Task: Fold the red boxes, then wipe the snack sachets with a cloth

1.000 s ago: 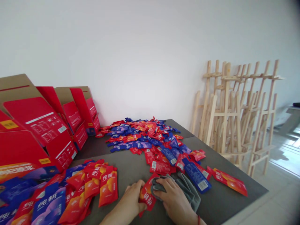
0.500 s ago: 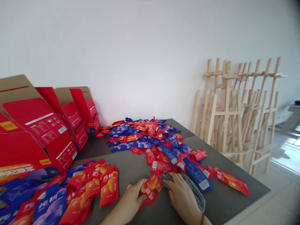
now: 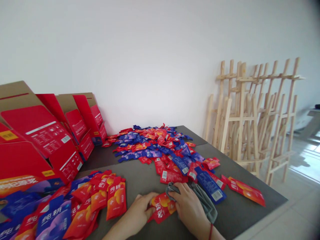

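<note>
Near the table's front edge, my left hand (image 3: 143,210) grips one end of a red pouch (image 3: 162,207) printed with orange fruit and white characters. My right hand (image 3: 186,206) is closed on a grey-green cloth (image 3: 204,203) and presses it against the pouch's other end. Part of the cloth trails off to the right under my wrist. Just beyond my hands begins a heap of red and blue pouches (image 3: 160,143). To the right, a blue pouch (image 3: 209,185) and another red pouch (image 3: 246,190) lie on the table.
A pile of red and blue pouches (image 3: 82,203) covers the table's left front. Open red cardboard boxes (image 3: 57,143) stand behind it. The dark table (image 3: 140,173) backs onto a white wall (image 3: 150,60). Wooden easels (image 3: 241,123) lean together at right, past the table edge.
My right hand has shifted slightly left and up with the cloth across the pouch. The pouch has turned a little in my left hand's grip.
</note>
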Motion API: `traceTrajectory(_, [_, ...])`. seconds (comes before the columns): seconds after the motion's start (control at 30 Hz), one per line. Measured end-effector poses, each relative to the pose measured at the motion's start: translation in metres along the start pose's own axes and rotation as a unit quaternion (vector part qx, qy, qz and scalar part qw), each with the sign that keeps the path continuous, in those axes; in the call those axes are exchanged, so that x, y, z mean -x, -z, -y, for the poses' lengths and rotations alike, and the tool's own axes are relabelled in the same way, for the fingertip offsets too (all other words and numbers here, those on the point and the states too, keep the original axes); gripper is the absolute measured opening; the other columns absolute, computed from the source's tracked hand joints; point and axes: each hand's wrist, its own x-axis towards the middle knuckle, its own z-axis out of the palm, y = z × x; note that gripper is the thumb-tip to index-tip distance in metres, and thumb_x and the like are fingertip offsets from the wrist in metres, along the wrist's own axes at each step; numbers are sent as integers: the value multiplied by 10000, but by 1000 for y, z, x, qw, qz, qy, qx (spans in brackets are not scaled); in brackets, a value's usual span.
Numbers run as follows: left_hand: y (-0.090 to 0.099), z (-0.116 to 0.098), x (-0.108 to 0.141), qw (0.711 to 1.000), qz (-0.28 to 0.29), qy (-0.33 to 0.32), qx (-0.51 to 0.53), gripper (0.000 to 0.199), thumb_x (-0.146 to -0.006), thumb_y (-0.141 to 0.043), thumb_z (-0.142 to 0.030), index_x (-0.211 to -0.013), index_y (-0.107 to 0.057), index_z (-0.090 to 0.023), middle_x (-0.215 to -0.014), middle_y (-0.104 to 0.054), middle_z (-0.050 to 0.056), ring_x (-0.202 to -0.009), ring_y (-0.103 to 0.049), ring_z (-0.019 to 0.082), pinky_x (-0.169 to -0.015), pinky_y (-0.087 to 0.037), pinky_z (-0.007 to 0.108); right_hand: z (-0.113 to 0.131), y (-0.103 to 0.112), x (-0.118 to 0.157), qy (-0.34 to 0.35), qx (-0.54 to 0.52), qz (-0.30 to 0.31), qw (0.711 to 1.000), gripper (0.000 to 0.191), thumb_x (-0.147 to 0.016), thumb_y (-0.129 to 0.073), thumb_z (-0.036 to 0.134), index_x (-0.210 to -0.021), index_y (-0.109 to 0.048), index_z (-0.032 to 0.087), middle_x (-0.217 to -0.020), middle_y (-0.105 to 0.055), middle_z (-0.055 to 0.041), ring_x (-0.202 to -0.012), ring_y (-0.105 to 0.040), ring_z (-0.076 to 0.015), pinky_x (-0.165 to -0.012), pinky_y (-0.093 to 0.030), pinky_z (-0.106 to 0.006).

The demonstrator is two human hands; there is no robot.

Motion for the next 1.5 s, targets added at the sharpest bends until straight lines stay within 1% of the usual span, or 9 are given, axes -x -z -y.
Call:
traceTrajectory(0.37, [-5,3,1,999,-37,21,6,304,-820,-501,-207,-1099,-597,-281,-956,-675,-19,-956,-555,210,-830,-380,292,-21,11,6,-44,79,-19,996,453,-784,-492,45,-1128,-688,265,-1234,-604,-61,-1133,-522,-247,-959,-426,-340])
traceTrajectory(0.47, [-8,2,0,999,-48,13,4,256,-834,-488,-204,-1057,-599,-265,-885,-673,-24,-898,-560,201,-827,-370,295,-8,9,10,6,64,-25,998,518,-783,-496,46,-1215,-637,294,-1295,-576,-36,-1182,-488,-240,-1007,-386,-344])
traceTrajectory(0.6, [-12,5,-3,998,-59,-13,6,257,-827,-465,-164,-1026,-595,-261,-906,-664,-27,-888,-553,188,-825,-370,280,16,-4,13,142,36,43,988,545,-820,-540,132,-1323,-524,339,-1386,-509,-5,-1201,-461,-246,-1012,-362,-368])
traceTrajectory(0.67, [-13,7,-4,998,-58,-13,1,237,-830,-463,-172,-1010,-592,-256,-903,-656,-19,-887,-550,190,-816,-376,275,24,-10,11,161,30,60,985,516,-848,-570,212,-1343,-497,335,-1404,-490,-12,-1216,-444,-258,-1025,-343,-385])
traceTrajectory(0.8, [-11,9,-4,999,-47,-7,-1,248,-838,-475,-196,-1054,-579,-263,-956,-657,-12,-932,-551,195,-825,-379,274,23,-12,7,112,27,50,992,468,-868,-583,242,-1316,-517,359,-1400,-493,3,-1213,-444,-251,-1030,-329,-384])
traceTrajectory(1.0, [-10,7,-4,999,-47,12,5,244,-852,-460,-210,-1054,-587,-259,-885,-642,-9,-902,-555,194,-791,-385,274,3,-10,9,30,65,15,997,481,-848,-502,117,-1253,-582,364,-1337,-548,-7,-1195,-470,-253,-995,-360,-389])
traceTrajectory(1.33, [-14,13,-8,996,-72,41,14,309,-845,-437,-225,-1139,-533,-236,-820,-622,-8,-870,-561,196,-775,-385,288,-30,4,12,-71,98,-8,993,568,-766,-493,56,-1290,-584,254,-1350,-529,-70,-1233,-447,-269,-1027,-361,-390])
traceTrajectory(1.4, [-15,14,-9,996,-81,42,20,306,-837,-442,-218,-1130,-530,-231,-807,-625,-12,-847,-563,192,-767,-382,284,-28,6,16,-37,86,-7,996,595,-761,-511,53,-1304,-568,291,-1388,-505,-40,-1254,-433,-255,-1044,-347,-378])
traceTrajectory(1.5, [-16,13,-10,995,-90,38,28,277,-833,-466,-237,-1099,-542,-231,-769,-622,-28,-794,-561,180,-773,-381,283,-16,9,21,91,65,26,993,558,-802,-549,85,-1276,-566,379,-1391,-512,26,-1230,-459,-218,-1022,-365,-341])
